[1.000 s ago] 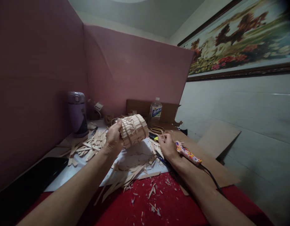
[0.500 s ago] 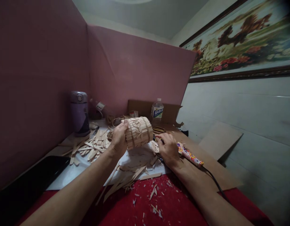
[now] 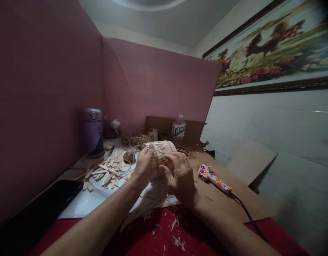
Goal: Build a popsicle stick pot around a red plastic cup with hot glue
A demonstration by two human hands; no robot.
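A cylinder of pale craft sticks (image 3: 162, 146), bound with twine and with curled twine on its side, lies tilted over the table. My left hand (image 3: 145, 161) is closed round its left end, thumb on top. At the right end my right hand (image 3: 179, 174) is closed against it, thumb and fingertips pinching at its side. Whether a small piece sits between those fingertips is hidden. Below lie loose craft sticks (image 3: 150, 202). A ball of twine (image 3: 128, 156) rests left of my left hand.
A flower-patterned glue gun (image 3: 214, 179) with a black cord lies on cardboard at right. Behind stand a clear bottle (image 3: 179, 127) and a purple flask (image 3: 93, 133). A craft-stick pile (image 3: 107, 172) and a black glossy object (image 3: 59, 195) lie left. Scraps litter the red cloth (image 3: 166, 231).
My right hand has moved left from beside the glue gun onto the cylinder. The cylinder has come slightly lower in view, still in my left hand.
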